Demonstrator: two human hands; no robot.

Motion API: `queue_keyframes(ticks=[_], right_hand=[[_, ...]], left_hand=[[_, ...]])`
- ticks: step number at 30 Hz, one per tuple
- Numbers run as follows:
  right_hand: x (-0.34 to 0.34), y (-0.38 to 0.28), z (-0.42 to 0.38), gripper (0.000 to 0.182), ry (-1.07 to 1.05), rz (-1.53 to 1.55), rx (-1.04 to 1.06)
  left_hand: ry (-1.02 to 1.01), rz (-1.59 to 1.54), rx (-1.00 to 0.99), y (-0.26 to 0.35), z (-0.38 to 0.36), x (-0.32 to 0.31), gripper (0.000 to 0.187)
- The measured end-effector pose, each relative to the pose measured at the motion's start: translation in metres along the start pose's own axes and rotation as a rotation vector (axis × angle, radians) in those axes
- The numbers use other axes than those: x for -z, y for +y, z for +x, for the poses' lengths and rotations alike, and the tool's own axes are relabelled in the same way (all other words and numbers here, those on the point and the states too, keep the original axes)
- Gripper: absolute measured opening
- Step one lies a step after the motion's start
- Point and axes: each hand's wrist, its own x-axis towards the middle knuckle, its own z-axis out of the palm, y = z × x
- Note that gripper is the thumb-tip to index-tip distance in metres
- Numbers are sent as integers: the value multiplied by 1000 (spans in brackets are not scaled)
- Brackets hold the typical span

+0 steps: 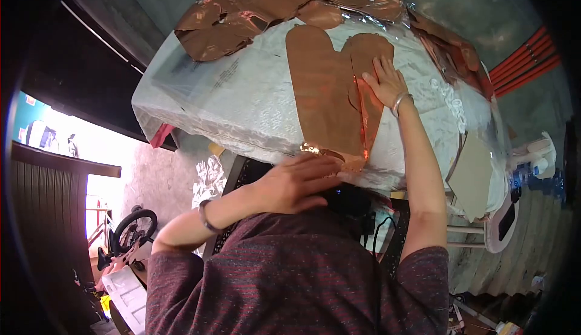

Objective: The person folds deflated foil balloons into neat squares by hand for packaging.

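Note:
A brown, copper-shiny sheet piece with two rounded lobes lies on the white covered table in front of me. My right hand rests flat on its right lobe, fingers spread, a metal bangle at the wrist. Along the piece's right side a fold or loose edge catches bright copper light. My left hand is at the piece's near end, fingers stretched out and apart, overlapping the table's front edge in this view. Nothing shows gripped in either hand.
Similar brown pieces are heaped at the table's far side, with more at the right. Small white rings and a grey board lie at right. A stool stands beyond. Crumpled silver foil is at left.

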Motion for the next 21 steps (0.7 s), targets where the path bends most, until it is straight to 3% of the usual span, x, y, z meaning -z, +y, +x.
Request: queue_keyframes(ticks=[1,3,4,12,13,16,18,20,21], right_hand=[[1,0,-1,79,-4,3,4],[-3,-1,-7,79,-18,11,0],[-3,-1,-8,79,-18,20,-4],[8,-7,-9,77,-30,26,-16],[10,-8,-10,77,-41,32,-26],[9,-9,-13,76,-46,44,-31],[9,-10,-15,76,-11,50,-24],[9,-9,-15,76,-14,60,-31],[8,-9,-15,76,-1,67,-26]], left_hand=[[-7,4,-1,-8,-12,6,39],[250,231,201,-28,-34,12,30],[290,278,205,-34,-31,26,24],[66,321,146,-107,13,67,24],[75,365,65,-121,19,67,32],[159,352,160,-136,37,59,41],[205,245,158,-165,57,40,47],[475,-476,469,-178,82,21,53],[468,-481,474,-173,96,25,53]])
